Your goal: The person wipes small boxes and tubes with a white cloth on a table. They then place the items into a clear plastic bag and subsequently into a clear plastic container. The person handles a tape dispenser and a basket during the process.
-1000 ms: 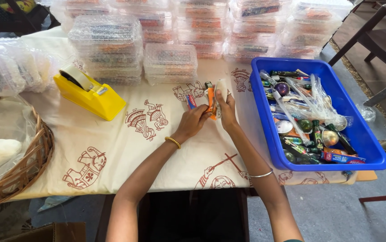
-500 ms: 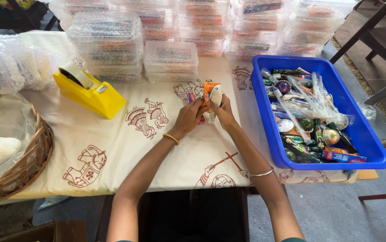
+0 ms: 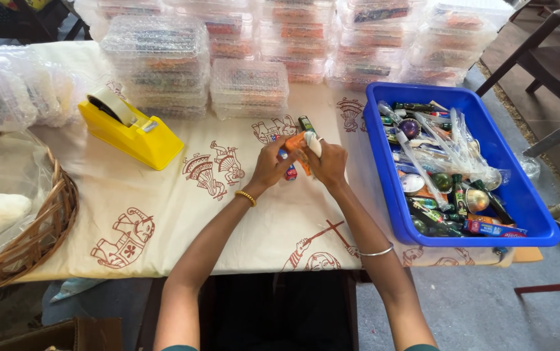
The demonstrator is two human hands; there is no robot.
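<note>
Gripping one small orange packet (image 3: 301, 144), both hands (image 3: 299, 162) close around it above the table (image 3: 163, 214).

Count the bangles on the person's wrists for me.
2. A gold bangle sits on the left wrist, just behind the left hand; a silver bangle sits further down the right forearm, behind the right hand. None seem hidden.

I take this for a small packing workshop. The table (image 3: 163, 195) wears a cloth printed with figures; along its far edge I see stacks of clear plastic boxes (image 3: 247, 88), a yellow tape dispenser (image 3: 130, 127) near the left, and a blue bin of small bottles (image 3: 527, 214) at the right edge.
</note>
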